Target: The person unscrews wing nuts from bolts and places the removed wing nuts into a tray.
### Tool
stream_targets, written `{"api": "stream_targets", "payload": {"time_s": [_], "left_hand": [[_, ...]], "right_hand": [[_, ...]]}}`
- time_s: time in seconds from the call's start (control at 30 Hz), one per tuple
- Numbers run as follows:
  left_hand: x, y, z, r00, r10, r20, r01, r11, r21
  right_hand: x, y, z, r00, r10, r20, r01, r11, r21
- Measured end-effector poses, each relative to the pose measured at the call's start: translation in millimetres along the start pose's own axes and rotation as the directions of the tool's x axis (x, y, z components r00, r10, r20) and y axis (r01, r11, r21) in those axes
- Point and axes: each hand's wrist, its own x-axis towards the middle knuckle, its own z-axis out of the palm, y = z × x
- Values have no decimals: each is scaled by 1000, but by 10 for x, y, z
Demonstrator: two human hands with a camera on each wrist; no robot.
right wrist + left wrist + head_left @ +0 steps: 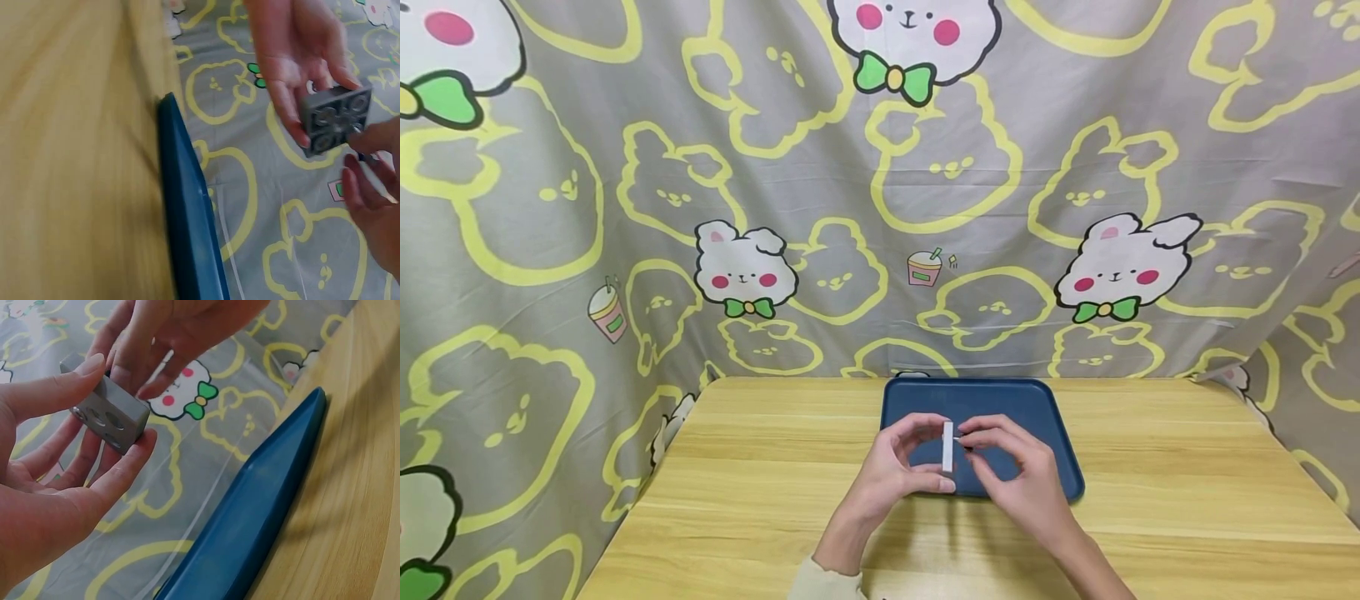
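Observation:
A grey rectangular block (948, 447) is held upright over the tray, gripped at its edges between the thumb and fingers of my left hand (887, 468). Several round holes or recesses show on the block (111, 415) in the left wrist view, and round recesses mark the face of the block (336, 122) seen in the right wrist view. My right hand (1022, 471) is close against the block's right side, its thumb and fingertips pinching a small thin metal piece (958, 438) that points at that face. The fingers hide most of this piece, so its kind cannot be told.
Below the hands lies a blue tray (1063, 454) with a raised rim, on a light wooden table (760, 475). A grey curtain (820, 183) with cartoon rabbits and yellow outlines hangs behind the table and along both sides.

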Motion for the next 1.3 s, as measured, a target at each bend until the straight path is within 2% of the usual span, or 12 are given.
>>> {"api": "stream_targets", "payload": {"time_s": [0.1, 0.27, 0.43, 0.57, 0.7, 0.77, 0.9, 1.1, 1.2, 1.3], "left_hand": [[-1, 2, -3, 1000, -3, -12, 3, 1000, 2], [-2, 13, 1, 1000, -11, -21, 11, 1000, 10], [-1, 17, 7, 1000, -12, -26, 13, 999, 36], [-1, 13, 14, 1000, -4, -19, 6, 997, 73], [-3, 7, 20, 1000, -2, -15, 4, 995, 96], [-4, 5, 22, 1000, -3, -16, 5, 995, 103], [-6, 10, 30, 1000, -5, -17, 7, 994, 113], [-4, 3, 35, 1000, -10, -21, 13, 994, 110], [-4, 2, 32, 1000, -11, -21, 13, 995, 101], [-5, 1, 28, 1000, -11, -21, 12, 996, 93]], "right_hand": [[7, -23, -44, 987, 150, 50, -154, 982, 107], [17, -32, -87, 942, 327, 72, -335, 925, 179], [25, -27, -80, 889, 453, 66, -457, 868, 194], [34, -37, -75, 838, 540, 85, -544, 810, 217], [43, -45, -73, 791, 603, 104, -609, 758, 234], [46, -46, -76, 779, 617, 111, -623, 743, 242], [45, -42, -95, 774, 621, 123, -629, 733, 260], [49, -31, -107, 781, 611, 129, -621, 740, 257], [45, -27, -99, 798, 591, 117, -600, 763, 239], [36, -30, -89, 827, 554, 93, -560, 800, 213]]}}
